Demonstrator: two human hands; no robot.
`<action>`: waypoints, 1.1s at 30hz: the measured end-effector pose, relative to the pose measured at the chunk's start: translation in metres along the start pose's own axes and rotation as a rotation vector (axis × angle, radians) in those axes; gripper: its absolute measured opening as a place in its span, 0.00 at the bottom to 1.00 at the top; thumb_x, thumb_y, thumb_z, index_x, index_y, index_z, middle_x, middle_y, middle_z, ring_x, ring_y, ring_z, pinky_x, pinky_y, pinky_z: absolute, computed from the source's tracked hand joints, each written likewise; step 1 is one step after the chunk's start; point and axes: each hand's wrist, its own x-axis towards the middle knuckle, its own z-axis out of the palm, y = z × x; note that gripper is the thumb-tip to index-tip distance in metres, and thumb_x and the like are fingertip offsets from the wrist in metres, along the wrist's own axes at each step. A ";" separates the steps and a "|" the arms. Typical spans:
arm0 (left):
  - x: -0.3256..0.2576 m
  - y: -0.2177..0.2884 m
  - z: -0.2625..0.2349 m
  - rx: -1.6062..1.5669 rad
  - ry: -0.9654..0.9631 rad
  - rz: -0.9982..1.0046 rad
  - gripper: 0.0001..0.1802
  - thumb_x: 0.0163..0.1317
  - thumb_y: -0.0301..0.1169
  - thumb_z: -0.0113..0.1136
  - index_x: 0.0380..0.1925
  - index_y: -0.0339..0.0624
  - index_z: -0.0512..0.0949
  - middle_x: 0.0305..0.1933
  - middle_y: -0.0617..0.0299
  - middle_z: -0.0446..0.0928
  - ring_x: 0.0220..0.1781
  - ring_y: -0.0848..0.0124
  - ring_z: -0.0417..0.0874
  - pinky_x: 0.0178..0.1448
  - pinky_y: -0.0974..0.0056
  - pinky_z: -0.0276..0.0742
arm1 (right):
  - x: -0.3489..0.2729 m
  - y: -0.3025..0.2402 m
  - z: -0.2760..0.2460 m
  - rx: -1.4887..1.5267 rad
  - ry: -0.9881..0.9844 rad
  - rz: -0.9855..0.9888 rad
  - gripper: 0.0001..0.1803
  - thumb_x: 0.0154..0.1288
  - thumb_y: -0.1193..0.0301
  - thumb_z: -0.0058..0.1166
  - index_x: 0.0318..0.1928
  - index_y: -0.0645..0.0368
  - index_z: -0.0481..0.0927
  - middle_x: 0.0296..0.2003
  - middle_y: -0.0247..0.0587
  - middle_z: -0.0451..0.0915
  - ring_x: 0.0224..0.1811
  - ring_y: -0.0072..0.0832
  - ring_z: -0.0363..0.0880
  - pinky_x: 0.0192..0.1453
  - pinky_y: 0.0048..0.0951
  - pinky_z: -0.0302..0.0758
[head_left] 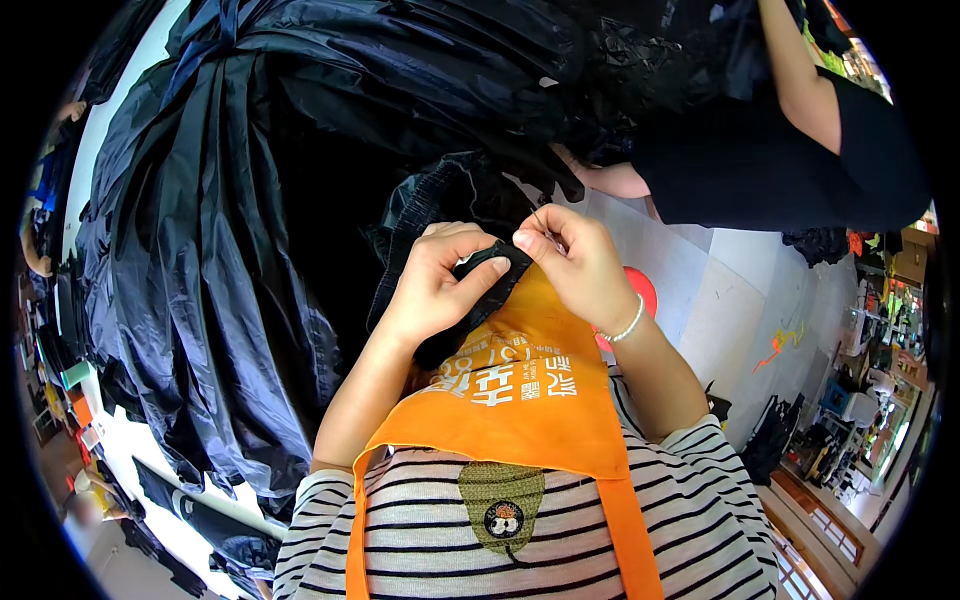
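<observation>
My left hand (445,275) is closed on a piece of black fabric (500,283), its thumb pressing the folded edge against the fingers. Just to its right, my right hand (570,255) is closed in a pinch. A thin dark strand (537,218) shows at its fingertips; whether anything else is between them is hidden. The two hands nearly meet, above the orange apron (520,410) over my lap. More of the black fabric, with a ribbed band (410,210), hangs beyond and below my left hand.
A large bundle of shiny black cloth (200,260), tied at the top, fills the left side. At the upper right a person in dark clothing (760,160) sits close by, a bare foot near the black fabric. A red round object (640,295) lies beneath my right wrist, on pale floor tiles (735,300).
</observation>
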 end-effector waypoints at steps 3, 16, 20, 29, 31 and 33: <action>0.000 0.002 0.001 -0.127 0.091 -0.034 0.05 0.57 0.26 0.62 0.32 0.35 0.81 0.30 0.60 0.79 0.33 0.66 0.78 0.47 0.63 0.69 | -0.007 -0.010 0.003 0.045 0.159 -0.115 0.21 0.66 0.67 0.56 0.55 0.58 0.66 0.41 0.36 0.72 0.36 0.20 0.70 0.39 0.20 0.69; 0.002 0.005 0.006 -0.199 0.197 -0.105 0.05 0.55 0.24 0.63 0.32 0.34 0.81 0.30 0.57 0.79 0.34 0.65 0.80 0.44 0.65 0.72 | -0.031 -0.020 -0.016 -0.024 0.194 -0.132 0.07 0.67 0.73 0.54 0.42 0.64 0.75 0.37 0.39 0.74 0.37 0.24 0.77 0.42 0.23 0.75; 0.001 0.004 0.004 -0.024 0.166 -0.017 0.06 0.54 0.24 0.64 0.32 0.35 0.81 0.29 0.58 0.79 0.34 0.64 0.79 0.45 0.65 0.70 | -0.026 -0.026 -0.011 -0.029 0.155 -0.159 0.08 0.65 0.74 0.56 0.42 0.64 0.76 0.37 0.40 0.75 0.36 0.26 0.79 0.42 0.24 0.77; 0.001 0.007 0.004 0.034 0.118 0.012 0.05 0.54 0.24 0.64 0.31 0.35 0.81 0.27 0.58 0.77 0.32 0.64 0.77 0.43 0.64 0.68 | -0.021 -0.028 -0.009 -0.097 0.140 -0.176 0.07 0.64 0.73 0.57 0.39 0.65 0.77 0.35 0.41 0.75 0.34 0.27 0.80 0.39 0.24 0.77; 0.001 0.006 0.004 0.039 0.119 0.022 0.05 0.54 0.24 0.64 0.31 0.35 0.81 0.27 0.58 0.77 0.32 0.64 0.77 0.43 0.64 0.68 | -0.020 -0.026 -0.009 -0.110 0.144 -0.184 0.07 0.64 0.74 0.58 0.40 0.65 0.78 0.34 0.41 0.75 0.34 0.27 0.81 0.39 0.24 0.77; 0.001 0.006 0.004 0.042 0.120 0.022 0.06 0.53 0.24 0.64 0.31 0.35 0.81 0.27 0.58 0.77 0.32 0.64 0.77 0.43 0.64 0.68 | -0.020 -0.024 -0.009 -0.125 0.151 -0.195 0.07 0.63 0.74 0.58 0.40 0.64 0.78 0.34 0.41 0.75 0.34 0.28 0.81 0.38 0.24 0.76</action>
